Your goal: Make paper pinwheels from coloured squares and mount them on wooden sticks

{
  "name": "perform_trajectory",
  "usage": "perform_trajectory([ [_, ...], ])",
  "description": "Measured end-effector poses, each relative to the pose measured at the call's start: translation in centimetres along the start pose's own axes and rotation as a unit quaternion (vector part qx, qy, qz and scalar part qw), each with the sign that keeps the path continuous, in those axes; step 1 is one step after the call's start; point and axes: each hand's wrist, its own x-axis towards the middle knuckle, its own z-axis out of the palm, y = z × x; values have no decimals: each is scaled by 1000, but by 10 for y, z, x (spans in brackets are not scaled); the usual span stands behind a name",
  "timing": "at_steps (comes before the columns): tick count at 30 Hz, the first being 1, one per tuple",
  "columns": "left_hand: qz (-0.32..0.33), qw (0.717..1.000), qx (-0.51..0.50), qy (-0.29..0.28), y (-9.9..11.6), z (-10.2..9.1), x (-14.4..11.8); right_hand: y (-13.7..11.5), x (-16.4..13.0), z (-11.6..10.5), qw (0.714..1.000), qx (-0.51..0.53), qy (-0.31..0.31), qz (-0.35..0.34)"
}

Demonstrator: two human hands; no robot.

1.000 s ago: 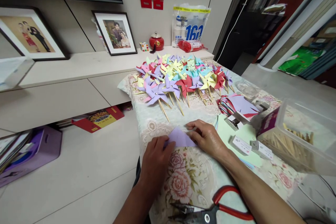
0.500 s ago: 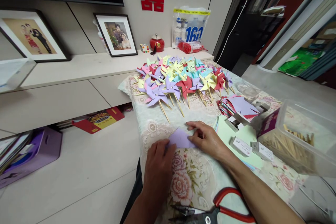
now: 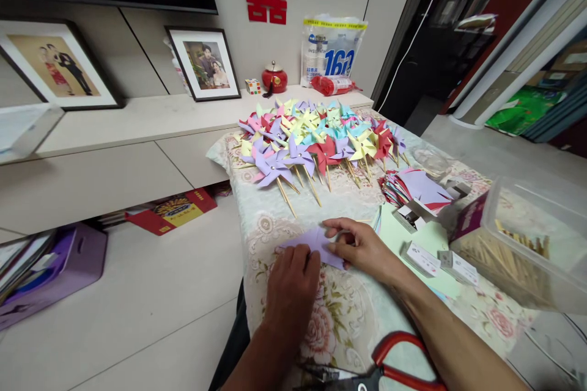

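- The purple paper [image 3: 316, 243] lies flat on the floral tablecloth [image 3: 348, 311] near the table's front edge; I judge it mid-fold, a crease being pressed.
- Its long axis runs left to right, with a folded point toward the pinwheels [image 3: 316, 134].
- My left hand [image 3: 293, 284] presses its near-left edge, fingers together.
- My right hand [image 3: 362, 247] pinches the right edge.
- Next I'd need steady pressure along the crease.
- The red-handled scissors [image 3: 389, 369] lie just in front of me.
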Motion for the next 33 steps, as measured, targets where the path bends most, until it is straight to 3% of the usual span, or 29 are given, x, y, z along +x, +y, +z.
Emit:
perform_trajectory([
  [6,-20,997,-64,29,-4,2,-9,0,2,-11,993,-67,55,-85],
  [12,-64,986,-147,34,-5,1,-12,3,4,-20,955,-177,-17,-239],
  [18,-143,962,-230,22,-10,-10,-2,-8,-4,-22,935,-239,-95,-245],
  [22,-184,944,-272,37,-11,-20,8,-12,-3,-18,939,-193,-65,-277],
  [25,-273,896,-351,4,-7,-25,16,-11,-2,-16,955,-122,-42,-266],
  [28,-370,810,-453,-46,-3,-26,23,-7,-3,-15,979,-61,-30,-190],
  [31,-422,726,-539,-62,-1,-24,27,-3,-3,-14,993,-15,-29,-113],
  [33,-436,698,-564,-71,-1,-21,27,-3,-2,-13,995,-7,-31,-94],
])
